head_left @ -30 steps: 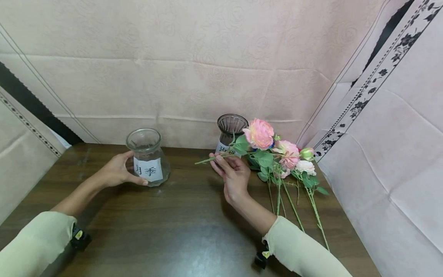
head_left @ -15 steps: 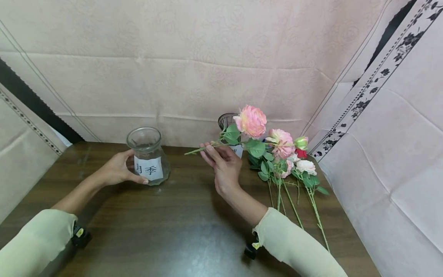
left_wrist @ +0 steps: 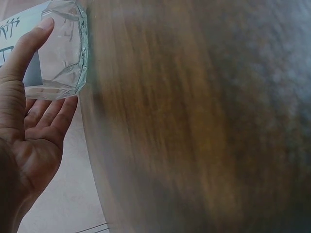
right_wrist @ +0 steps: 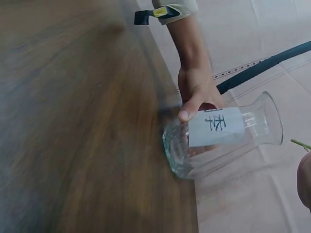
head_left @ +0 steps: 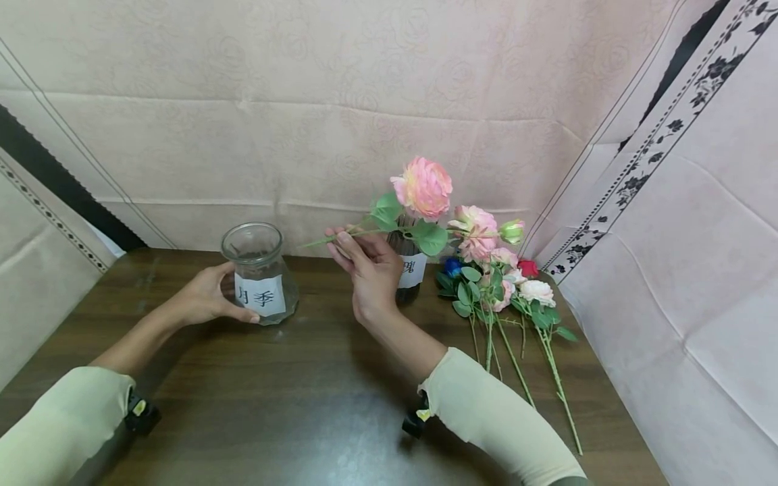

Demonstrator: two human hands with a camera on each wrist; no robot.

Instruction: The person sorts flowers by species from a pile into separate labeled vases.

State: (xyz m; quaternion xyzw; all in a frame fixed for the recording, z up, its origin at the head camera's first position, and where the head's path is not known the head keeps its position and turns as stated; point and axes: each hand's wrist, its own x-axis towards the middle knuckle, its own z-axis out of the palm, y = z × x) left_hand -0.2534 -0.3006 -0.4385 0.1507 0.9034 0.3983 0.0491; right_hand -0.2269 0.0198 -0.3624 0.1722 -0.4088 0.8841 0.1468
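Note:
My left hand (head_left: 209, 297) holds a clear glass vase (head_left: 288, 300) by its lower body, thumb in front and fingers behind. The vase stands upright on the table, with a white handwritten label (left_wrist: 29, 48) on its side. Between thumb and fingertips, my right hand (head_left: 375, 275) pinches the green stem of a pink artificial flower (head_left: 423, 187). This spray also bears a second pink bloom (head_left: 475, 229) and a pale green bud (head_left: 512, 231). Its bare stem tip (right_wrist: 298, 142) points left toward the vase's mouth, apart from it.
A dark glass vase (head_left: 410, 270) with a white label stands behind my right hand. Several flowers lie at the table's right, among them a white one (head_left: 537, 293), a red one (head_left: 527, 268) and a blue one (head_left: 452, 266). A pale cloth (head_left: 304, 135) hangs behind the table.
My right hand has lifted the pink flower spray up and leftward, away from the lying flowers, uncovering the blue and red ones. The left hand and clear vase have stayed in place.

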